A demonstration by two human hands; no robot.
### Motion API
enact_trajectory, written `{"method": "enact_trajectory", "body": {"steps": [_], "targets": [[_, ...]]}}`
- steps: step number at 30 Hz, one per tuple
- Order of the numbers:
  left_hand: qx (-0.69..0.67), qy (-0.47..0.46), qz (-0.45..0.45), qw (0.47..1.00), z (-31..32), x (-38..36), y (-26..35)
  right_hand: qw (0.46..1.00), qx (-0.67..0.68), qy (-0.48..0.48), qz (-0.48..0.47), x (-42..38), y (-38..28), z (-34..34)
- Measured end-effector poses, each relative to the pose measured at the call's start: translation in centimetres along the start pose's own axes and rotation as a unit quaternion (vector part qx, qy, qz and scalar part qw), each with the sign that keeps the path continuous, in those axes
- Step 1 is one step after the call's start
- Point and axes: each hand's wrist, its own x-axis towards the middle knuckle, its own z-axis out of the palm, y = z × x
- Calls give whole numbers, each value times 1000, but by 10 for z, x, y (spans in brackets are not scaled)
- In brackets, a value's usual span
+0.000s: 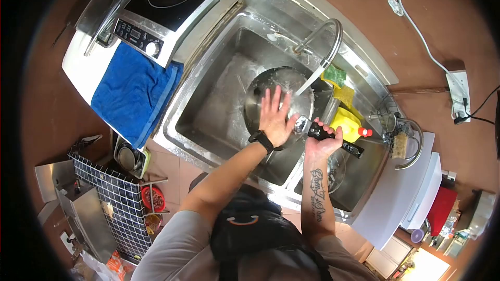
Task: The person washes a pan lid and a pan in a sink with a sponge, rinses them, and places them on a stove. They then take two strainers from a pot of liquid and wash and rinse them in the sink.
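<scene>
The left hand (274,116) lies flat, fingers spread, inside the pan (260,91) in the sink (219,109). The right hand (324,139) has its fingers closed round the pan's black handle (319,131). Best keep that grip firm and rub under the running water (311,79).

Black watch strapped at the left wrist (261,141). Dark script tattoo running along the right forearm (316,195). Short grey sleeves at both shoulders, bare arms below. Black apron or bag at the chest (250,229), small orange curved mark on it.
</scene>
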Motion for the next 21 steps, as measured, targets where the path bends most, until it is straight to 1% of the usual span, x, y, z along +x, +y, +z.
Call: {"method": "enact_trajectory", "body": {"steps": [2, 3, 5, 6, 7, 9, 11, 12, 13, 14, 15, 17, 19, 21], "targets": [[-34, -68, 60, 995, -6, -6, 2, 999, -18, 12, -24, -2, -3, -4], [-35, -67, 59, 995, -5, -5, -2, 1000, -18, 7, -25, -3, -7, -8], [-138, -96, 36, 985, 1, -1, -16, 999, -5, 35, -26, -5, -23, -17], [-166, -95, -34, 981, 11, 4, -25, 998, 5, 43, -36, -12, -29, -18], [-178, -111, -82, 974, 9, 12, -33, 997, 3, 64, -42, -21, -34, -18], [-134, -171, -152, 964, 3, 20, -40, 997, -2, 39, -61, -24, -48, -34], [-222, -198, -297, 908, 29, 36, -63, 997, 11, 48, -63, -27, -52, -39], [-148, -194, -284, 927, 65, 36, -77, 996, 12, 53, -71, -28, -51, -38], [-146, -170, -333, 916, 41, 40, -40, 995, 13, 56, -77, -27, -47, -35], [-82, -193, -233, 950, 57, 42, -37, 997, 21, 17, -75, -19, -45, -43], [-15, -216, -134, 967, 74, 37, -37, 996, 25, 31, -74, -18, -39, -40], [-34, -129, -56, 989, 39, 20, 30, 996, 20, 29, -77, -14, -26, -33], [3, -131, 36, 991, 29, 18, 46, 998, 5, -3, -60, -15, -21, -25], [-28, -191, 28, 981, 29, 31, 40, 997, -22, 24, -72, -18, -19, -19]]}}
